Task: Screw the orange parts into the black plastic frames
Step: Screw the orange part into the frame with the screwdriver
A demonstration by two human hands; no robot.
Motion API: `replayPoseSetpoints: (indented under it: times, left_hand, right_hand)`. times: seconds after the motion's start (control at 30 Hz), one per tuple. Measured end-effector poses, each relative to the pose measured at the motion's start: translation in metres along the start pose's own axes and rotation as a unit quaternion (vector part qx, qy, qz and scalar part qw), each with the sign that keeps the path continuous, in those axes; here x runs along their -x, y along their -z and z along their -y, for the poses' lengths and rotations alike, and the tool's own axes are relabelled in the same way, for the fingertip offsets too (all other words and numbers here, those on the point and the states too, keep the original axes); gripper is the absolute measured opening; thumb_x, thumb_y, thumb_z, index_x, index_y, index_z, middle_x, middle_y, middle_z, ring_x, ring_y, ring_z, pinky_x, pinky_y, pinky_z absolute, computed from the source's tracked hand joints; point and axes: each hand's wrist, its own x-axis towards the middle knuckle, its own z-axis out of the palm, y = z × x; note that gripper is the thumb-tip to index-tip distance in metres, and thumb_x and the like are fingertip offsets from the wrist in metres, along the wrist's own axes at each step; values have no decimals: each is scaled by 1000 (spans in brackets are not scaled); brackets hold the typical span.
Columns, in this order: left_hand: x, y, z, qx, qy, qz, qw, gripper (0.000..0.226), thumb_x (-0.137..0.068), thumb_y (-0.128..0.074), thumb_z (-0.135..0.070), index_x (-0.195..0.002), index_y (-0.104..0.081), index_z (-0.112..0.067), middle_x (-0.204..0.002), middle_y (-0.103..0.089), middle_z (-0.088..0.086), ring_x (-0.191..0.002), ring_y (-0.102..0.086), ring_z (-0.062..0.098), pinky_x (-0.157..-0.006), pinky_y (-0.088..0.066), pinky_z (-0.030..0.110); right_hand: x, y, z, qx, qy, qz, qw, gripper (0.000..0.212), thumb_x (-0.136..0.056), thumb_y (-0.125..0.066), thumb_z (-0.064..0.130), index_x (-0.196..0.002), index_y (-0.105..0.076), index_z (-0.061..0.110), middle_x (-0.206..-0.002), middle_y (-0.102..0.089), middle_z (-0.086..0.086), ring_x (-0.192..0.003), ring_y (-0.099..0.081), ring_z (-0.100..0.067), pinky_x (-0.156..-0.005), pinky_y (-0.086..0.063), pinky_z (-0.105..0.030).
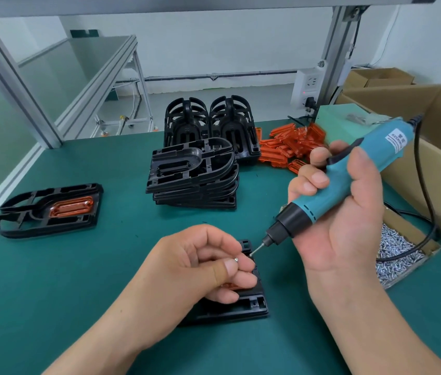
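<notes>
The left hand (203, 266) rests over a black frame (252, 307) lying flat on the green mat (78, 280), near the front edge. Its fingers are curled, and the thumb and fingertips pinch one small screw (236, 259). An orange part (229, 286) shows only as a sliver under this hand, seated in the frame. The right hand (343, 212) is raised to the right of the frame, palm toward the camera, fingers wrapped firmly round one teal screwdriver (349, 180). The tool is tilted down to the left. Its bit tip sits just beside the pinched screw, above the frame's far end. Count of frames: one under the left hand; one finished frame (51, 230) at the left of the mat, with one orange insert (69, 208) fitted in it; one flat stack of frames (192, 169) in the middle; two upright bundles of frames (187, 125) behind the stack. The number of frames in the stack and bundles cannot be counted. One loose pile of orange parts (289, 147) lies to the right of the bundles. One open box of screws (395, 253) sits at the right edge, beside the right wrist.
</notes>
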Motion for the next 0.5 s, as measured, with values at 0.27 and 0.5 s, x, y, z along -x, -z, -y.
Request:
replayPoseSetpoints:
  times: [0.27, 0.5]
  left_hand:
    - [-1, -5, 5, -19, 3, 4, 1000, 15, -91, -69, -12, -96, -73, -25, -103, -79, 14, -94, -79, 30, -69, -62, 28]
    - [-1, -5, 6, -21, -5, 5, 1000, 15, -92, -70, -11, -98, -72, -25, -103, -79, 14, -94, -79, 31, -72, -63, 30]
  right_hand:
    - [5, -4, -4, 17, -2, 22, 1000, 10, -106, -52, 26, -107, -56, 17, -94, -60, -2, -63, -48, -8, -61, -46, -22]
    - [6, -4, -6, 37, 0, 25, 999, 9, -107, -50, 25, -109, -54, 17, -93, -60, -1, -64, -47, -8, -61, -44, -21]
